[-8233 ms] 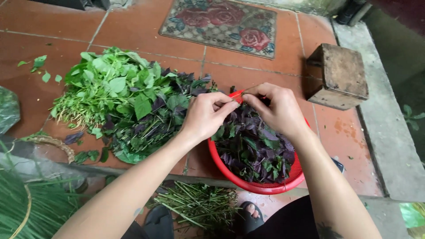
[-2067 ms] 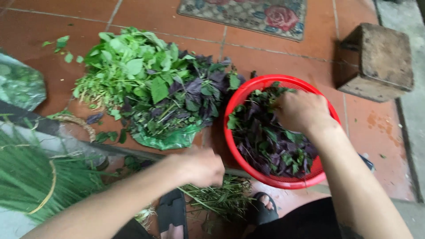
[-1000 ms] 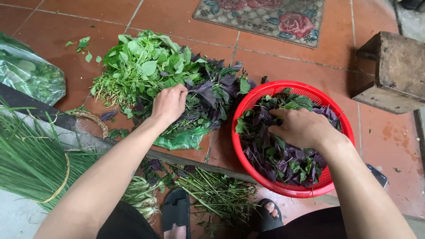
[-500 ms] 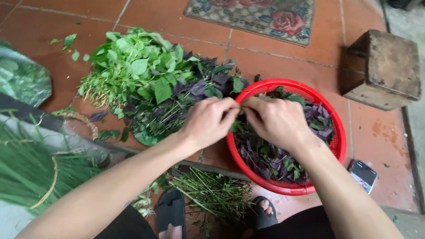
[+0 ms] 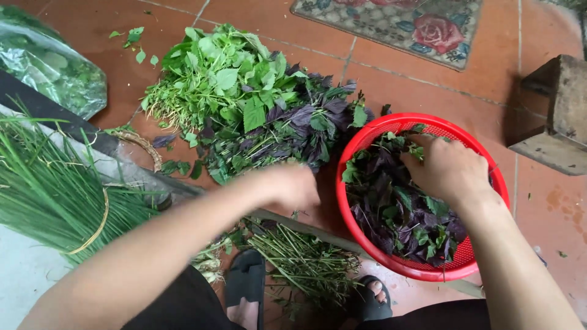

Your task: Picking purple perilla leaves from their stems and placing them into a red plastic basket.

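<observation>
1. Right hand (image 5: 449, 168) rests in the red basket (image 5: 483, 168), fingers curled onto the purple leaves (image 5: 397, 214) at the far side; whether it grips any, I cannot tell.
2. Left hand (image 5: 290, 183), blurred, hovers over the tile just left of the basket, beside the herb pile (image 5: 251, 110); grip unreadable.
3. Stripped stems (image 5: 299, 260) lie below it.

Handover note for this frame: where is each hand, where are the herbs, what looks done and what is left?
Left hand: blurred, above the floor between the herb pile and the red basket; what it holds cannot be told.
Right hand: inside the basket, resting on the picked purple leaves.
Done: basket well filled with leaves; bare stems lie near the feet.
Left: the mixed green and purple pile on the tiles looks unsorted.
</observation>
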